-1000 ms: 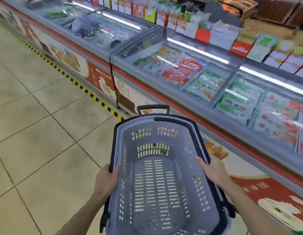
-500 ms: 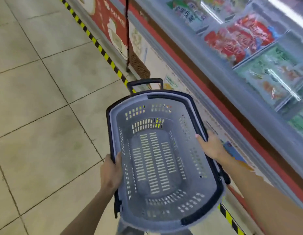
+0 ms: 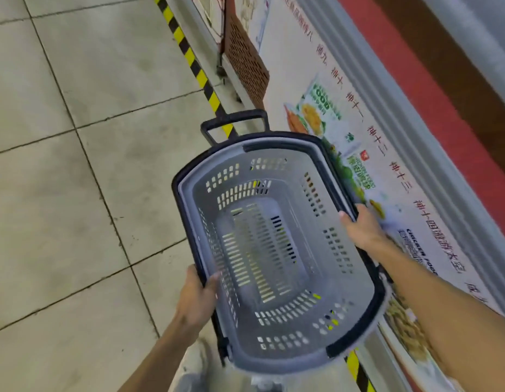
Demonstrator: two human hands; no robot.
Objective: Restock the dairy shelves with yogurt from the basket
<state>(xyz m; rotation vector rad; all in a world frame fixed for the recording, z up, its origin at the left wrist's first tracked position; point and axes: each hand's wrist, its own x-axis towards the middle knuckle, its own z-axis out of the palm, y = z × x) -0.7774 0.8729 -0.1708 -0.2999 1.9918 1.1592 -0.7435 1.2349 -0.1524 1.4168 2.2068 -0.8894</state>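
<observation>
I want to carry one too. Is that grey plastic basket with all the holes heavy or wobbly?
Probably light: the grey slotted plastic basket looks empty. Likely stiff, since it keeps its shape with the left hand and right hand gripping opposite rims. Held tilted, anything inside might slide.

The light is even and fairly dim, with a warm greenish cast over the floor tiles (image 3: 76,193). No hard shadows fall anywhere; only a soft darkening lies under the basket (image 3: 276,250) near its lower edge. The source of the light is out of view. The freezer front (image 3: 387,165) has a dull sheen along its grey ribs at top right, without strong glare. Motion blur smears the near rim of the basket, the right forearm and the printed pictures at lower right. The wide lens bends the tile joints and the striped tape (image 3: 189,55) toward the edges.
</observation>
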